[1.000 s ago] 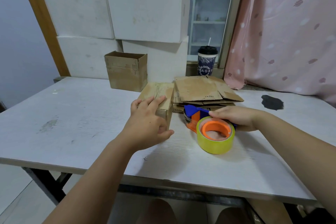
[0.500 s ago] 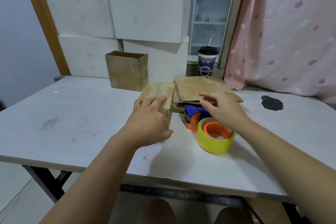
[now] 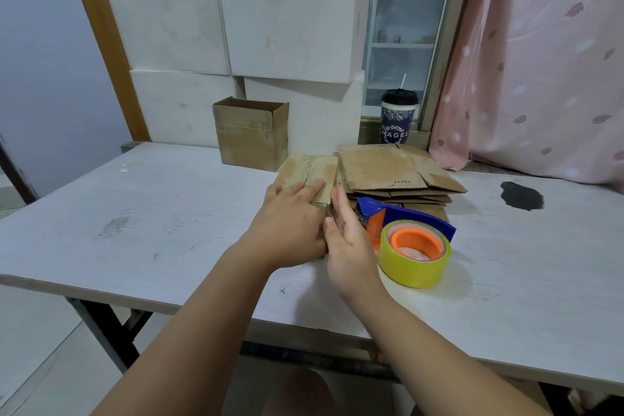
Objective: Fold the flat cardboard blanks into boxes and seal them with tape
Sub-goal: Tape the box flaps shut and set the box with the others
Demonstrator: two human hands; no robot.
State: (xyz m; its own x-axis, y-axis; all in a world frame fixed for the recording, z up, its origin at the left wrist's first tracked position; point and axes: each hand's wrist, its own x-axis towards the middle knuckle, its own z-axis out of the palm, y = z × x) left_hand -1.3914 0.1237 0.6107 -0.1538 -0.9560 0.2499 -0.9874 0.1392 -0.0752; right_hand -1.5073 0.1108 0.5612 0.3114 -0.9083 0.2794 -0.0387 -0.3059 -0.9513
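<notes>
A small folded cardboard box stands on the white table with its taped top flaps closed. My left hand lies over its near top edge, fingers flat on the flaps and thumb round the near side. My right hand is flat against the box's right side, fingers straight. A stack of flat cardboard blanks lies just right of the box. The tape dispenser, blue and orange with a yellow-green roll, rests on the table beside my right hand, untouched.
An open-topped cardboard box stands behind the folded one. Large white boxes are stacked along the back. A dark drink cup with a straw sits on the sill, a pink curtain hangs at right, and a black patch marks the table.
My right hand let go of the tape dispenser, lifted over it and came left to the side of the box. My left hand stayed on the box.
</notes>
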